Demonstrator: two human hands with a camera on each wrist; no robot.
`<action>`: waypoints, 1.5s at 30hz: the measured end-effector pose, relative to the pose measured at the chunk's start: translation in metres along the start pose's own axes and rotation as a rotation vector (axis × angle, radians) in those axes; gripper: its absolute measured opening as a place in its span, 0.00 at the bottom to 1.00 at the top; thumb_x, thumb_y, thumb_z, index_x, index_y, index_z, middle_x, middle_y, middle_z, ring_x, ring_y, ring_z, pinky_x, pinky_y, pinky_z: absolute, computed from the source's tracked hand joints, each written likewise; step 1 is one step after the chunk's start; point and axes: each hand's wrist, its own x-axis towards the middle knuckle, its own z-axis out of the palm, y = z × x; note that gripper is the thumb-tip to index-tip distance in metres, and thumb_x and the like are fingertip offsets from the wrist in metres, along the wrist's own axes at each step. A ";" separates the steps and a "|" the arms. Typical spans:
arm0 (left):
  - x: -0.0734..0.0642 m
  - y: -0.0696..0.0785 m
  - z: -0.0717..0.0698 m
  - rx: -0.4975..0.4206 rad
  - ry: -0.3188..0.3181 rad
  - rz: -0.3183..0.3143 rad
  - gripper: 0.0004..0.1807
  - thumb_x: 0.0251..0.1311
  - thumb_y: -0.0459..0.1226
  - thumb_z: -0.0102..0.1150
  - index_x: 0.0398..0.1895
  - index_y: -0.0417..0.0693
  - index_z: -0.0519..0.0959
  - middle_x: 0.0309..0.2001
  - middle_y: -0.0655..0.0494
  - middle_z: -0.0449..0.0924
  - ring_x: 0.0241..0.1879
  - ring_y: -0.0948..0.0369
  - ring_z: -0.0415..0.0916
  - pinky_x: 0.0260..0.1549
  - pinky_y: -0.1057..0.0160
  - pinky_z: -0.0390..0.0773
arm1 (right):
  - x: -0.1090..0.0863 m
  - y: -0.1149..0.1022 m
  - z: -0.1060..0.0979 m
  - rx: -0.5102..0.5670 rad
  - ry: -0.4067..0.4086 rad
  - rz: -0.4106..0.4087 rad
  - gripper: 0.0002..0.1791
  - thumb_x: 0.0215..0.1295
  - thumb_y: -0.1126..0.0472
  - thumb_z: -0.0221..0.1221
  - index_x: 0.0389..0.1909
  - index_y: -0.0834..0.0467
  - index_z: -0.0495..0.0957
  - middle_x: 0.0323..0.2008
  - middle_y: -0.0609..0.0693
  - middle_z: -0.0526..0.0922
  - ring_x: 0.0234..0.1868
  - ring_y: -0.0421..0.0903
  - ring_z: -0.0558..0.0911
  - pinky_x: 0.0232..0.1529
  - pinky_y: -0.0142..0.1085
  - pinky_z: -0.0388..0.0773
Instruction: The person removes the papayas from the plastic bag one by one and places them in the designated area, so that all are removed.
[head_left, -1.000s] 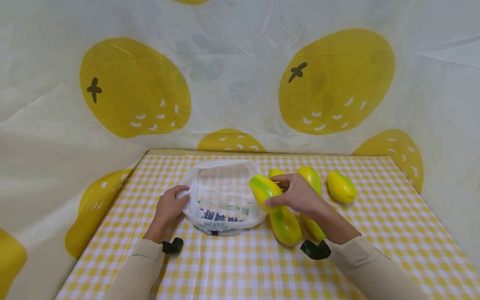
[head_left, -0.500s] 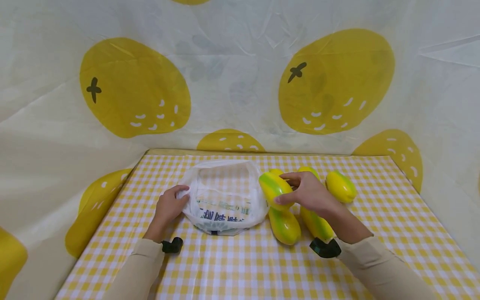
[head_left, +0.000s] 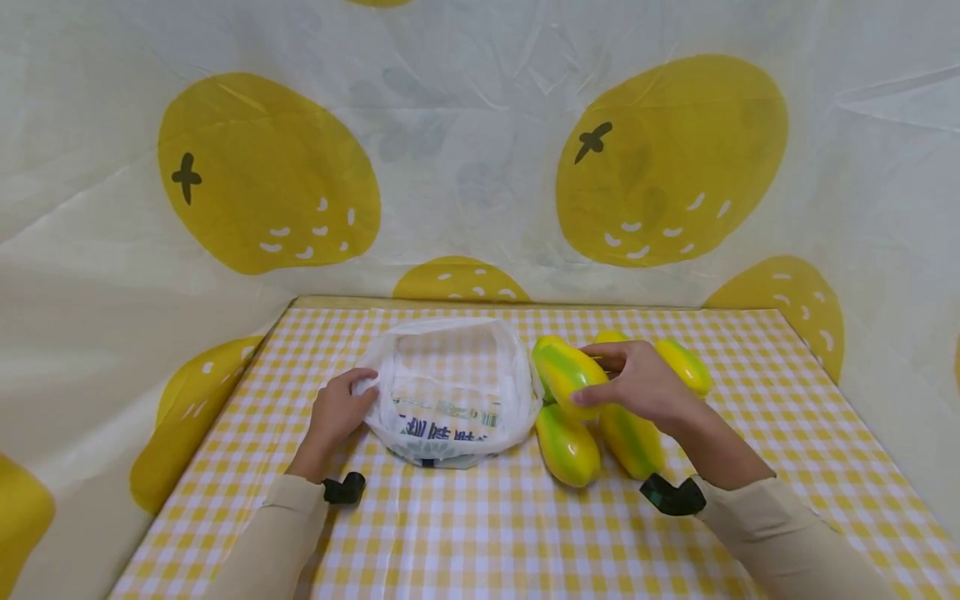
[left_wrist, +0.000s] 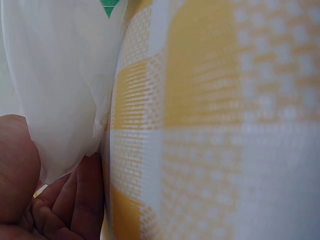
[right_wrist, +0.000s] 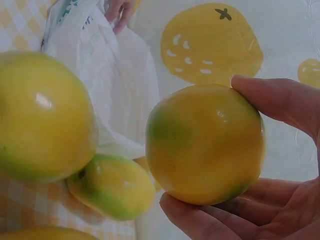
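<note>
A white plastic bag [head_left: 442, 452] with dark printing lies on the table, its mouth spread wide. My left hand [head_left: 339, 412] holds the bag's left edge; in the left wrist view the thumb and fingers pinch the thin plastic [left_wrist: 55, 95]. Just right of the bag, my right hand [head_left: 647, 382] grips a yellow-green papaya [head_left: 558, 365] between thumb and fingers, raised over the other fruit. Below it on the cloth lie one papaya [head_left: 567, 447] near the bag and another papaya [head_left: 633, 442] to its right. The right wrist view shows the held papaya [right_wrist: 205, 145] close up.
Farther back, a papaya [head_left: 611, 336] is partly covered by the right hand, and another papaya [head_left: 686, 365] lies to the right. A yellow-white checked cloth [head_left: 450, 533] covers the table. A fruit-printed curtain [head_left: 468, 167] hangs behind.
My right hand has moved to the right with the papaya, away from the bag's mouth. My left hand stays at the bag's left edge.
</note>
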 end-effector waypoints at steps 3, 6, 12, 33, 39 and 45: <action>0.000 0.001 0.000 0.001 -0.002 0.002 0.21 0.72 0.44 0.57 0.64 0.50 0.82 0.67 0.38 0.79 0.65 0.39 0.77 0.62 0.39 0.76 | -0.004 0.003 -0.006 -0.013 0.002 0.007 0.45 0.59 0.55 0.75 0.75 0.65 0.68 0.68 0.67 0.78 0.63 0.58 0.83 0.60 0.48 0.82; 0.000 0.003 -0.001 0.006 0.000 0.005 0.21 0.72 0.44 0.57 0.64 0.50 0.82 0.67 0.38 0.79 0.65 0.39 0.77 0.62 0.39 0.76 | -0.007 0.007 -0.010 -0.028 0.003 0.012 0.46 0.60 0.54 0.74 0.76 0.65 0.66 0.69 0.68 0.76 0.65 0.60 0.81 0.62 0.51 0.81; -0.001 0.003 -0.001 0.018 0.000 -0.007 0.21 0.72 0.44 0.56 0.64 0.50 0.82 0.67 0.38 0.79 0.63 0.39 0.78 0.60 0.40 0.77 | -0.011 0.013 -0.018 -0.044 0.007 0.016 0.47 0.60 0.52 0.74 0.76 0.66 0.66 0.70 0.68 0.75 0.67 0.61 0.80 0.62 0.51 0.81; -0.001 0.000 0.002 0.023 0.014 -0.011 0.21 0.72 0.45 0.56 0.64 0.51 0.82 0.67 0.39 0.79 0.65 0.39 0.77 0.61 0.40 0.76 | -0.021 0.037 -0.042 -0.046 0.044 0.058 0.48 0.63 0.51 0.72 0.77 0.66 0.63 0.71 0.69 0.74 0.64 0.59 0.82 0.62 0.52 0.79; -0.001 0.001 0.002 0.017 0.013 -0.022 0.21 0.71 0.45 0.56 0.64 0.51 0.82 0.67 0.39 0.79 0.66 0.39 0.77 0.62 0.40 0.75 | -0.023 0.044 -0.049 -0.059 0.054 0.062 0.48 0.63 0.52 0.72 0.78 0.66 0.62 0.70 0.70 0.75 0.59 0.52 0.86 0.57 0.44 0.83; -0.001 0.001 0.002 0.023 0.020 -0.018 0.21 0.71 0.45 0.56 0.63 0.51 0.82 0.67 0.39 0.79 0.66 0.39 0.76 0.62 0.39 0.75 | -0.028 0.053 -0.058 -0.078 0.078 0.057 0.46 0.64 0.53 0.72 0.77 0.67 0.64 0.68 0.70 0.77 0.52 0.38 0.86 0.46 0.30 0.81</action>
